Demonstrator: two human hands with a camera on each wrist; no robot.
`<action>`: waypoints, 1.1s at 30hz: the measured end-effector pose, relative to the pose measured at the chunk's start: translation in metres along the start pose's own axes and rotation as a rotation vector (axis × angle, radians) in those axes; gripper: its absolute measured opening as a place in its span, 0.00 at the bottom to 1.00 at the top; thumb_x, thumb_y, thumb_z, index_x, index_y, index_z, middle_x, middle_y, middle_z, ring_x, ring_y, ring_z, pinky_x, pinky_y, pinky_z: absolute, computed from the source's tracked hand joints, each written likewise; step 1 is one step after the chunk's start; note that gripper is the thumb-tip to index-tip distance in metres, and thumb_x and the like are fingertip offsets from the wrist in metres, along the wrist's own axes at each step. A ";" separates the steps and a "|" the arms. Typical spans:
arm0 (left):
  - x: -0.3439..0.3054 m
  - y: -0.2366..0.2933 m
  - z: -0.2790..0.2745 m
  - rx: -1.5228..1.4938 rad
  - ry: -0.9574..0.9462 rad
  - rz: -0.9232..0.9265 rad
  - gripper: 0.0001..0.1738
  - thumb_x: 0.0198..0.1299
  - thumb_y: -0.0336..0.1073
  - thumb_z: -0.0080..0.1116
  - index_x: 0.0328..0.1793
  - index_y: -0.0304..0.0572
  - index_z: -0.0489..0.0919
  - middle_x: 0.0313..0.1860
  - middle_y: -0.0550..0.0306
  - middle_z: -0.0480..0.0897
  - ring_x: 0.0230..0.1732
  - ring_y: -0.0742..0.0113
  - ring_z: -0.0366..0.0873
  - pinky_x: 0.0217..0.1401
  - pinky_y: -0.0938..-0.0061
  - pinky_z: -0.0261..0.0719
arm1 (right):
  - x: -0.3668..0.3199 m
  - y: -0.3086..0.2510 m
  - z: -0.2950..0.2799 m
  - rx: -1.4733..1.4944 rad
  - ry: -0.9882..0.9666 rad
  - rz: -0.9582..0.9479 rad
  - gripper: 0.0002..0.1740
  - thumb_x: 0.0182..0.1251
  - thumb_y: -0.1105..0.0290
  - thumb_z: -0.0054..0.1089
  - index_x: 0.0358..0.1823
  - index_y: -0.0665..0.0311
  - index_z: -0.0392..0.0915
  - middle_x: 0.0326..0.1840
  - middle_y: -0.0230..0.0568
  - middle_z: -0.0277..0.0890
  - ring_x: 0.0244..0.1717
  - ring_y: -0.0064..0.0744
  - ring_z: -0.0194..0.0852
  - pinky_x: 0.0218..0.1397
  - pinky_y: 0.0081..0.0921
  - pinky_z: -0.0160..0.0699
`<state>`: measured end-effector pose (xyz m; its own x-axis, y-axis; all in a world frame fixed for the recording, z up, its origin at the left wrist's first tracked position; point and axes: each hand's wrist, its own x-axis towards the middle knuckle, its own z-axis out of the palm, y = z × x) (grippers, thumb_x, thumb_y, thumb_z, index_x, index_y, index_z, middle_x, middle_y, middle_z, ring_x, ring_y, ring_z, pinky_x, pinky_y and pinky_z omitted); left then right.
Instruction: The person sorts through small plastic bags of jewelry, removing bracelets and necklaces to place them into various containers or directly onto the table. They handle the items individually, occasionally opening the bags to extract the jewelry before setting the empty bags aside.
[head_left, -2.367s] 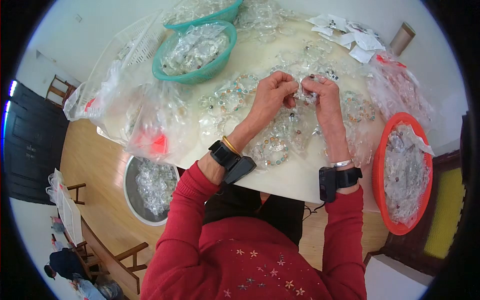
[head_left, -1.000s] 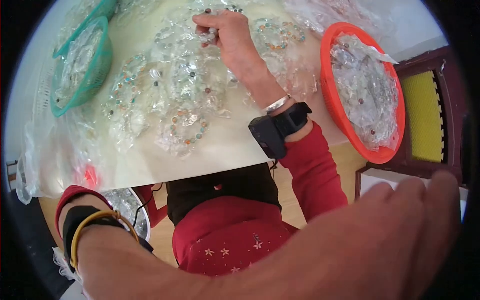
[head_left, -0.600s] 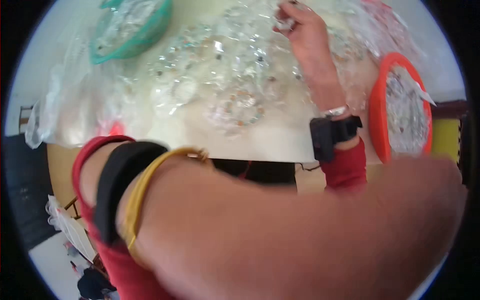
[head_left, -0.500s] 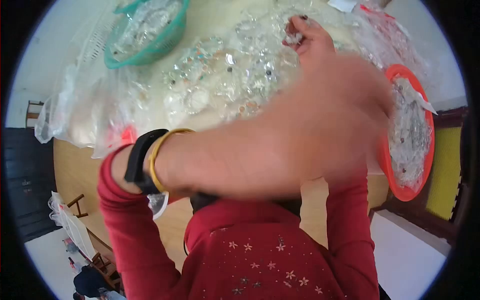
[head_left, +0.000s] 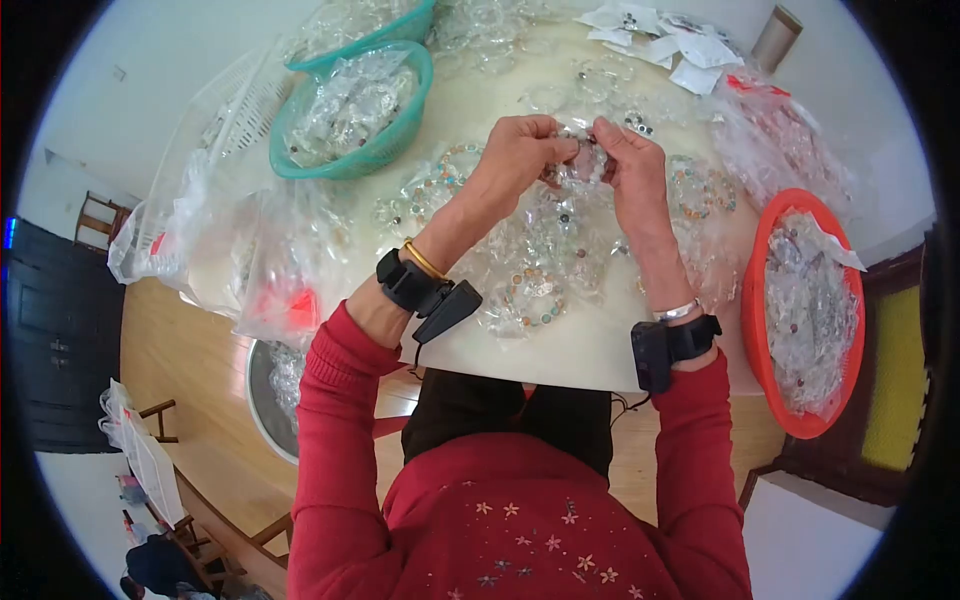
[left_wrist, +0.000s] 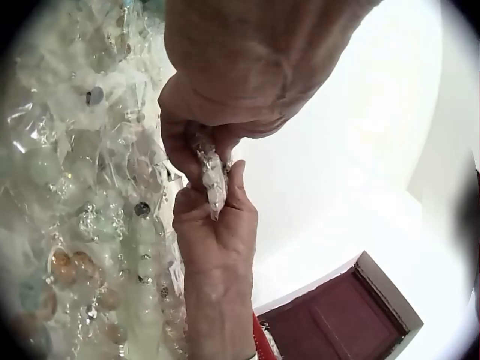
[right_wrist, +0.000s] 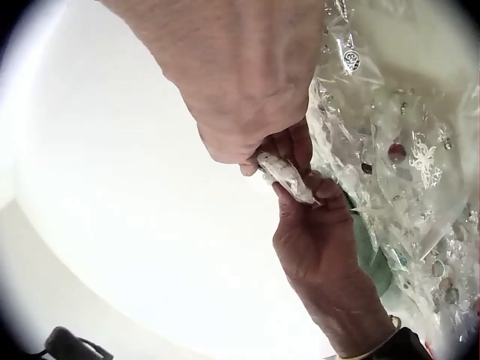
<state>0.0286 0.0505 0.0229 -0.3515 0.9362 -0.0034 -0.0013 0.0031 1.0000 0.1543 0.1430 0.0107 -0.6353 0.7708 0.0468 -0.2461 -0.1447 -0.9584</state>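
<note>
Between both hands, a bracelet in a clear plastic bag is held above the table's spread of bagged bracelets. My left hand pinches its left side and my right hand pinches its right side. The left wrist view has the crumpled clear packet between the fingertips of my left hand and right hand. From the right wrist view, the same packet lies between my right hand and left hand. Fingers hide part of it.
A green basket stands at the left, a red basket at the right edge, both full of bagged items. Plastic bags lie at the table's left. White packets and a cardboard tube are at the back. A metal basin stands below.
My left arm, which reached across to the right near the red basket, is back over the table, its hand now beside my right hand at the packet. The head view has shifted.
</note>
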 end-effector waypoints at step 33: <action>0.116 -0.022 0.071 0.907 -0.349 0.566 0.07 0.48 0.37 0.56 0.33 0.44 0.77 0.32 0.47 0.79 0.39 0.50 0.77 0.39 0.62 0.74 | 0.016 -0.004 -0.022 0.152 0.573 -0.290 0.16 0.68 0.61 0.50 0.27 0.66 0.76 0.16 0.31 0.71 0.13 0.14 0.55 0.17 0.15 0.51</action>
<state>0.0546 0.1841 0.0005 0.1962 0.9305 0.3092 0.8069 -0.3324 0.4884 0.1613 0.1696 0.0090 -0.0479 0.9939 0.0991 -0.4761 0.0645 -0.8770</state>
